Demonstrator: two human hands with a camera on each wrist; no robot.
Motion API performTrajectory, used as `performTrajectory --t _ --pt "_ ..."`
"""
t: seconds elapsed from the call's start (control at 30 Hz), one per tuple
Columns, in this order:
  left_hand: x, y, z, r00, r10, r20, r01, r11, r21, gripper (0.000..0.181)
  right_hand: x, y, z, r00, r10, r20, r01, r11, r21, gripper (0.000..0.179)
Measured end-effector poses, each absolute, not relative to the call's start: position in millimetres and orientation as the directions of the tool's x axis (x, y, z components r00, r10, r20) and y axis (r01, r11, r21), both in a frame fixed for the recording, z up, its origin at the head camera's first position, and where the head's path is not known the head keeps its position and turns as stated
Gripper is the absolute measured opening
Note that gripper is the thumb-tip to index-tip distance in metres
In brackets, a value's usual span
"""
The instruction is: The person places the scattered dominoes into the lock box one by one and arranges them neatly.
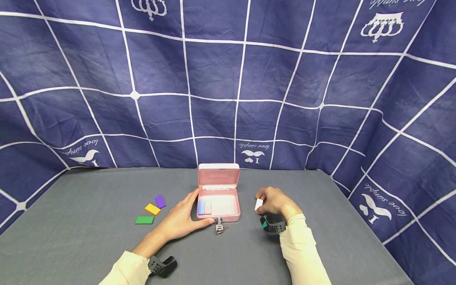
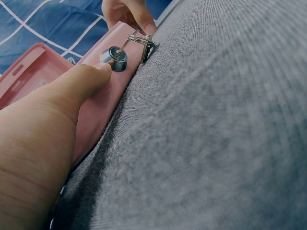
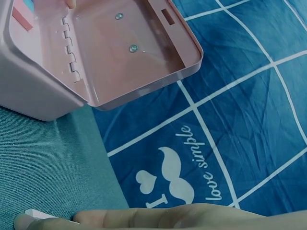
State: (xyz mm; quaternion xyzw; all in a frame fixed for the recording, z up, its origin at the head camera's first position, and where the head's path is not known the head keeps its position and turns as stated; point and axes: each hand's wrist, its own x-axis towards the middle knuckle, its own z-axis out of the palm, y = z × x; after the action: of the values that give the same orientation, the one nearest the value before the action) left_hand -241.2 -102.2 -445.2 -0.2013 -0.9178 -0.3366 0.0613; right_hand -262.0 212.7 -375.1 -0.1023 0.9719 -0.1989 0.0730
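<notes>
Where a navy cloth [image 1: 213, 118] with white grid lines rose at the back, a grey worktop [image 1: 89, 245] spread out below it. Near the middle of the worktop stood a pink cash box [image 1: 233, 218], its lid [image 1: 221, 173] raised at 12 o'clock. Both hands were apart from each other: at the box's 8 o'clock the left hand [image 1: 179, 219] gripped its corner, thumb against the front wall, while at 3 o'clock the right hand [image 1: 274, 200] held its thumb and fingers in a pinch. On each wrist sat a black wristband [image 1: 275, 226]. Toward 9 o'clock, beyond the left hand, a green block [image 1: 144, 220], an orange block [image 1: 152, 209] and a purple block [image 1: 160, 201] lay close together. Inside the box, at its 8 o'clock corner, a blue block [image 1: 201, 208] lay beside a pinkish block [image 1: 208, 208]. Pinched in the right hand, near the box without touching it, was a white block [image 1: 259, 204]. At 6 o'clock, small keys [image 1: 219, 228] hung by the metal lock [image 2: 120, 60].
</notes>
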Motion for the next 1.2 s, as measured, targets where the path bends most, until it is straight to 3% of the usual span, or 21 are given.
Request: performTrajectory --t 0.33,1.2 --pt "-240.5 -103.0 -445.7 -0.905 0.336 0.260 0.425 0.688 0.588 0.110 -261.4 212.9 -374.1 -0.966 -0.232 -0.111 -0.169 0.899 -0.404 0.042" --pt "-240.7 -103.5 -445.0 -0.908 0.334 0.252 0.417 0.683 0.600 0.110 -264.7 209.2 -366.3 -0.970 -0.241 0.031 -0.232 0.879 -0.416 0.040"
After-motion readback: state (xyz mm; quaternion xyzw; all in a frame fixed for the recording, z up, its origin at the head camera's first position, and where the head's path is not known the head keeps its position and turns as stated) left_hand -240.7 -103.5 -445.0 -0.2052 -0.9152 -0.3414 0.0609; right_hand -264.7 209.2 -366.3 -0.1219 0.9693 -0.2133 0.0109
